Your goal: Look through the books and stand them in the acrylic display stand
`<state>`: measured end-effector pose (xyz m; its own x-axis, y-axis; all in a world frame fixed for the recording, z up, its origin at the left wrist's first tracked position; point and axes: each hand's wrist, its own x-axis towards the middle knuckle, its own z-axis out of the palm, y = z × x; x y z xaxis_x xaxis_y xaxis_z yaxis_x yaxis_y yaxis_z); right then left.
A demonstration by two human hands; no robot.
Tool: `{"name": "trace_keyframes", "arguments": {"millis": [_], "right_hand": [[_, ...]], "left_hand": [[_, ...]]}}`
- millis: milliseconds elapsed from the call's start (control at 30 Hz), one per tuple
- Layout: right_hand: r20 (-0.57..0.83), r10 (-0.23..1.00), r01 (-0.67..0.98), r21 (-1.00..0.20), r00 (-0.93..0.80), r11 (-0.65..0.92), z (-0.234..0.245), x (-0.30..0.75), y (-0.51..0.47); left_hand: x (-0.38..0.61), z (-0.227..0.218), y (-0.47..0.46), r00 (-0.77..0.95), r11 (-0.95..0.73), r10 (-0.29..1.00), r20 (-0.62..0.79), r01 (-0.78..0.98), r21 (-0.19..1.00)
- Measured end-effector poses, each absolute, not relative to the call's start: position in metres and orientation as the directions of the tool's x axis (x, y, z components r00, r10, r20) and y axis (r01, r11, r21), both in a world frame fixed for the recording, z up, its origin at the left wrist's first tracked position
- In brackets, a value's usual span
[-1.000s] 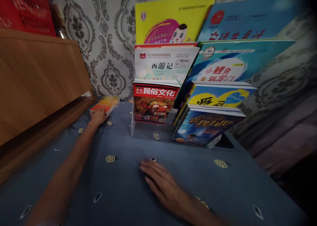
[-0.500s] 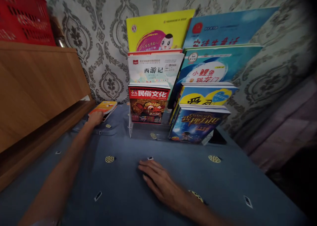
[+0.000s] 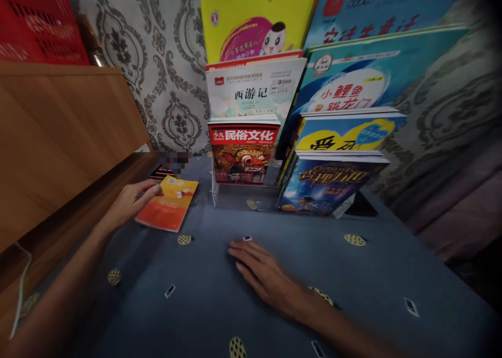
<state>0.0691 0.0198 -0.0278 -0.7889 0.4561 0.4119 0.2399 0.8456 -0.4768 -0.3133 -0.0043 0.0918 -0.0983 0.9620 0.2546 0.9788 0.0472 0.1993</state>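
Observation:
My left hand grips the left edge of a thin orange book, which is tilted just above the blue patterned cloth. Another dark book lies behind it near the wall. My right hand rests flat on the cloth with its fingers stretched out, holding nothing. Ahead stands a clear tiered rack full of upright books, among them a red-covered one at the front left and a dark blue one at the front right.
A wooden cabinet side runs along the left, with a red crate on top. Patterned grey wallpaper backs the rack. A purple-grey fabric surface lies to the right of the cloth's edge.
My left hand has pulled the orange book off the pile by the wall, toward me and slightly right. My right hand stays flat on the cloth.

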Motion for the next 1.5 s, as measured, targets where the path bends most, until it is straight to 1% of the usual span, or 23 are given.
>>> {"name": "trace_keyframes", "arguments": {"millis": [33, 67, 100, 200, 333, 533, 700, 867, 967, 1000, 1033, 1067, 1100, 1133, 1200, 1267, 1300, 1367, 1500], "right_hand": [[0.418, 0.45, 0.231, -0.477, -0.789, 0.848, -0.029, 0.068, 0.02], [0.42, 0.446, 0.226, -0.476, -0.79, 0.85, -0.029, 0.068, 0.021], [0.422, 0.441, 0.222, -0.473, -0.792, 0.852, -0.03, 0.067, 0.021], [0.425, 0.432, 0.221, -0.46, -0.796, 0.86, -0.029, 0.065, 0.021], [0.424, 0.425, 0.217, -0.456, -0.8, 0.863, -0.025, 0.064, 0.02], [0.45, 0.458, 0.238, -0.464, -0.766, 0.853, -0.024, 0.064, 0.018], [0.475, 0.48, 0.256, -0.461, -0.738, 0.85, -0.03, 0.063, 0.021], [0.506, 0.491, 0.247, -0.475, -0.709, 0.845, -0.032, 0.064, 0.022], [0.536, 0.503, 0.243, -0.482, -0.678, 0.842, -0.03, 0.066, 0.022], [0.54, 0.504, 0.243, -0.482, -0.675, 0.842, -0.029, 0.067, 0.021], [0.537, 0.5, 0.242, -0.479, -0.679, 0.844, -0.029, 0.067, 0.02], [0.531, 0.496, 0.244, -0.475, -0.687, 0.846, -0.028, 0.068, 0.019], [0.52, 0.49, 0.246, -0.469, -0.7, 0.849, -0.027, 0.069, 0.019], [0.507, 0.485, 0.25, -0.462, -0.712, 0.851, -0.027, 0.069, 0.018], [0.48, 0.489, 0.27, -0.455, -0.728, 0.849, -0.027, 0.07, 0.017], [0.456, 0.5, 0.287, -0.458, -0.736, 0.841, -0.029, 0.07, 0.017], [0.447, 0.506, 0.293, -0.463, -0.738, 0.836, -0.03, 0.071, 0.018], [0.436, 0.513, 0.296, -0.474, -0.739, 0.829, -0.033, 0.071, 0.02], [0.419, 0.507, 0.277, -0.497, -0.753, 0.822, -0.034, 0.072, 0.022]], "left_hand": [[-0.314, 0.082, -0.011, -0.13, 0.056, 0.959, 0.25, 0.957, 0.283], [-0.317, 0.07, -0.014, -0.181, 0.093, 0.953, 0.244, 0.939, 0.332], [-0.319, 0.056, -0.014, -0.239, 0.146, 0.941, 0.238, 0.925, 0.352], [-0.324, 0.018, -0.003, -0.341, 0.277, 0.928, 0.149, 0.9, 0.335], [-0.323, -0.011, 0.003, -0.337, 0.284, 0.927, 0.163, 0.916, 0.283], [-0.308, -0.018, -0.026, -0.234, 0.173, 0.948, 0.213, 0.947, 0.27], [-0.269, -0.019, -0.072, -0.203, 0.136, 0.952, 0.23, 0.951, 0.278], [-0.218, -0.003, -0.114, -0.046, -0.037, 0.975, 0.217, 0.931, 0.363], [-0.196, 0.006, -0.113, 0.091, -0.161, 0.981, 0.17, 0.874, 0.459], [-0.192, 0.007, -0.107, 0.129, -0.19, 0.979, 0.158, 0.859, 0.475], [-0.191, 0.007, -0.098, 0.144, -0.198, 0.978, 0.151, 0.865, 0.46], [-0.193, 0.005, -0.087, 0.14, -0.19, 0.979, 0.148, 0.894, 0.407], [-0.198, 0.003, -0.074, 0.11, -0.152, 0.983, 0.149, 0.938, 0.312], [-0.204, 0.0, -0.059, 0.041, -0.07, 0.989, 0.142, 0.977, 0.201], [-0.224, -0.005, -0.03, -0.059, 0.035, 0.987, 0.152, 0.988, 0.153], [-0.248, -0.007, -0.002, -0.214, 0.205, 0.965, 0.148, 0.976, 0.079], [-0.261, -0.008, 0.01, -0.274, 0.267, 0.952, 0.137, 0.961, 0.065], [-0.287, -0.008, 0.031, -0.342, 0.337, 0.93, 0.135, 0.94, 0.061], [-0.337, -0.009, 0.06, -0.393, 0.389, 0.915, 0.097, 0.92, 0.059]]}}
